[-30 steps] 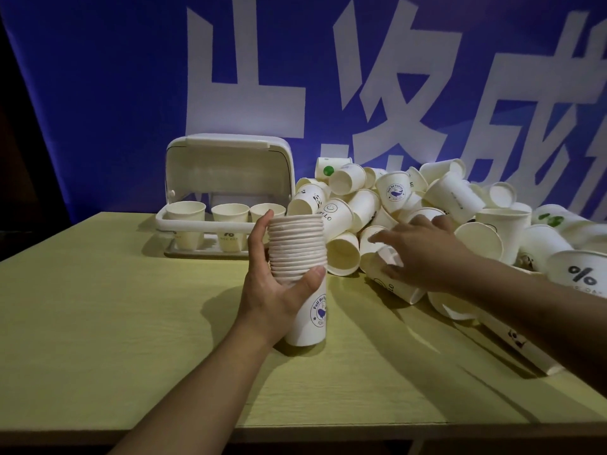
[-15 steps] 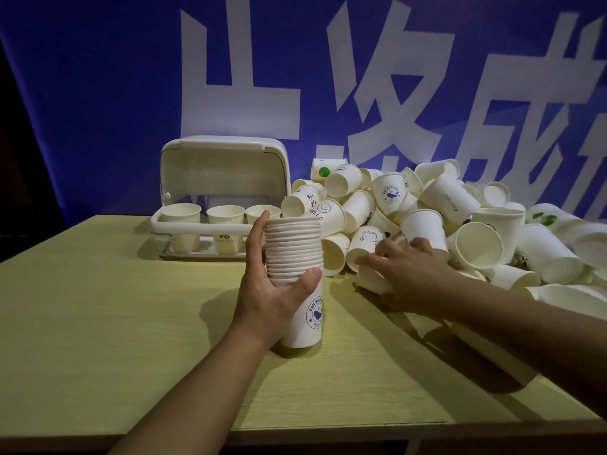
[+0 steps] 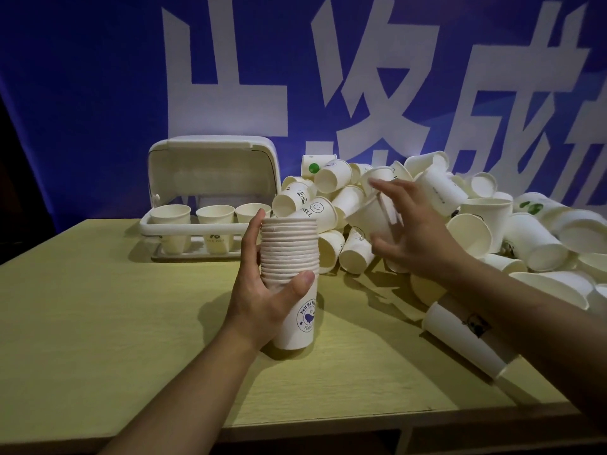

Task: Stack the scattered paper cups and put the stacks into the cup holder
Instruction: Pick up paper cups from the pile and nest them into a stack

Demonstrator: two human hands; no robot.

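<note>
Stack (image 3: 290, 257) of cups upright on table (image 3: 98, 307), near its middle, gripped by left hand (image 3: 262, 290), fingers curled round its far side, thumb pressed on its near side. Single cup (image 3: 369, 220) lifted just right of stack top, tilted, held by right hand (image 3: 414, 238) with fingers spread round it. Holder (image 3: 210, 224) behind stack, lid up, three cups inside; loose pile (image 3: 492, 224) heaped at right
</note>
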